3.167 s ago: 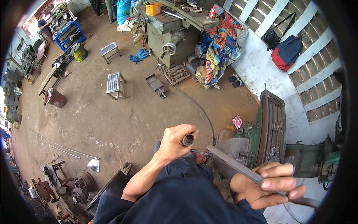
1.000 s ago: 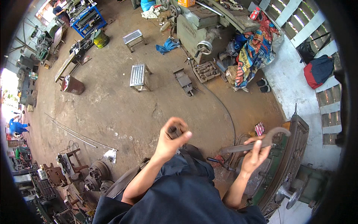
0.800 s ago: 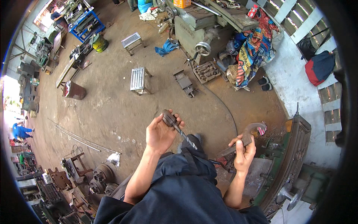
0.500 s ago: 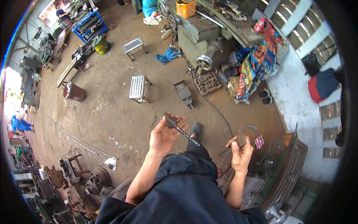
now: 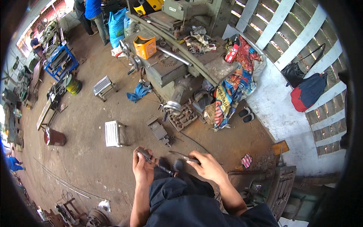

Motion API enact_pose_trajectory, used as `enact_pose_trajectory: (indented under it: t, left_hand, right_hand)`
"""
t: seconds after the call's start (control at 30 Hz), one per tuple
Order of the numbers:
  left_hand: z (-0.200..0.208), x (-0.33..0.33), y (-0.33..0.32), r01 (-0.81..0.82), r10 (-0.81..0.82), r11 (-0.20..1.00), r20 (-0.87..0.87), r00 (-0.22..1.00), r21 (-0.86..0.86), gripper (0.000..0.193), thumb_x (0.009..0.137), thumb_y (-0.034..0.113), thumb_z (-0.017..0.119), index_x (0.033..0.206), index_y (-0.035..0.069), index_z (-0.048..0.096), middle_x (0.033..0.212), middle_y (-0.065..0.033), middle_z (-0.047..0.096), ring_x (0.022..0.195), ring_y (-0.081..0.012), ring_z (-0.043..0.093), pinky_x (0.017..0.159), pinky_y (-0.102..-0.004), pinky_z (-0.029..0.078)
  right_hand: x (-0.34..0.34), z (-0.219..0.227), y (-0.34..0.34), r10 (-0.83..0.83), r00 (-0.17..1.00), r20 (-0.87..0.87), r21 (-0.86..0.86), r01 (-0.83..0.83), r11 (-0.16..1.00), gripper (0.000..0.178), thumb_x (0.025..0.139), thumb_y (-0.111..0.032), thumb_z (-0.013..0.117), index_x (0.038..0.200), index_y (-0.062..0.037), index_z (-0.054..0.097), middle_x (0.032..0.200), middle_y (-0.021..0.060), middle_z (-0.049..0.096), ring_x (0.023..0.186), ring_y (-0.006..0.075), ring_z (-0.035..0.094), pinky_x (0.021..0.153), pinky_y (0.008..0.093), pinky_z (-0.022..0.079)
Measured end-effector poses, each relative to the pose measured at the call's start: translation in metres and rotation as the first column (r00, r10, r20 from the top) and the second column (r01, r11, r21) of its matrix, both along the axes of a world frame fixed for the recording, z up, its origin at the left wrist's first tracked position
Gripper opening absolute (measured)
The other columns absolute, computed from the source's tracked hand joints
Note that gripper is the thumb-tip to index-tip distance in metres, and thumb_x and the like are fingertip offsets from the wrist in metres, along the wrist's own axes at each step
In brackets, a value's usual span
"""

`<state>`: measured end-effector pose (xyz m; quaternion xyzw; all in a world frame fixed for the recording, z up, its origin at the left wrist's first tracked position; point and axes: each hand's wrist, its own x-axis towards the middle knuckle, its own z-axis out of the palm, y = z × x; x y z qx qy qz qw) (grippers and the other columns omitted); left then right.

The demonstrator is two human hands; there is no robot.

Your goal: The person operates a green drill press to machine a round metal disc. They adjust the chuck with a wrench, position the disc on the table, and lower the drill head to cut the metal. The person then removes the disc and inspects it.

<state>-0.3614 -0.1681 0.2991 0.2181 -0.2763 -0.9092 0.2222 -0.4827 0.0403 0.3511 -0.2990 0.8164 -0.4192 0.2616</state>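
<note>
My left hand is closed around a dark drill chuck, fingers wrapped over it. A long twist drill bit slants out of the chuck down to the right, in front of my dark clothes. To the right, my right hand grips a curved, flat metal hook spanner. Its thin end points left toward the chuck, with a gap between the two. Part of the spanner is hidden in my right fingers.
Ahead stands a large grey-green machine with an orange container on it. Low metal stools and a machine vise are on the floor. At my right stands more machinery. Other people stand far off.
My right hand has come leftward and nearer the left, swinging the hook spanner round to point left. My left fingers have closed around the chuck. The view has shifted toward the right.
</note>
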Motion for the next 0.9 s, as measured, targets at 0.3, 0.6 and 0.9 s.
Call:
enact_pose_trajectory:
  t: [0.3, 0.6, 0.9]
  left_hand:
    - [-0.038, -0.128, -0.066, 0.238, -0.160, 0.966, 0.478, 0.864, -0.106, 0.024, 0.098, 0.022, 0.056, 0.115, 0.009, 0.046, 0.093, -0.0024, 0.052, 0.068, -0.0109, 0.046, 0.057, -0.0264, 0.039]
    - [-0.047, -0.248, -0.093, 0.271, -0.140, 0.888, 0.343, 0.929, -0.371, 0.057, 0.094, 0.014, 0.060, 0.141, 0.000, 0.031, 0.102, -0.0094, 0.058, 0.087, -0.0138, 0.057, 0.074, -0.0282, 0.049]
    - [-0.047, -0.333, -0.026, 0.226, 0.063, 0.787, 0.438, 0.897, -0.574, 0.064, 0.090, 0.031, 0.068, 0.138, 0.001, 0.039, 0.116, -0.0184, 0.057, 0.092, -0.0198, 0.062, 0.077, -0.0317, 0.052]
  right_hand:
    - [-0.061, -0.039, -0.024, -0.256, 0.949, -0.184, 0.132, 0.282, 0.950, 0.039, 0.084, -0.026, 0.071, 0.105, 0.0058, 0.061, 0.091, 0.0278, 0.065, 0.087, 0.0437, 0.065, 0.073, 0.0444, 0.050]
    - [-0.189, -0.064, -0.004, -0.410, 0.885, -0.219, -0.026, 0.415, 0.910, 0.034, 0.088, -0.014, 0.064, 0.114, 0.0054, 0.054, 0.090, 0.0203, 0.063, 0.084, 0.0302, 0.060, 0.082, 0.0367, 0.047]
    - [-0.364, -0.047, -0.011, 0.137, 0.990, -0.003, 0.061, -0.137, 0.989, 0.036, 0.095, -0.025, 0.060, 0.115, 0.0048, 0.056, 0.101, 0.0190, 0.064, 0.094, 0.0276, 0.060, 0.088, 0.0359, 0.046]
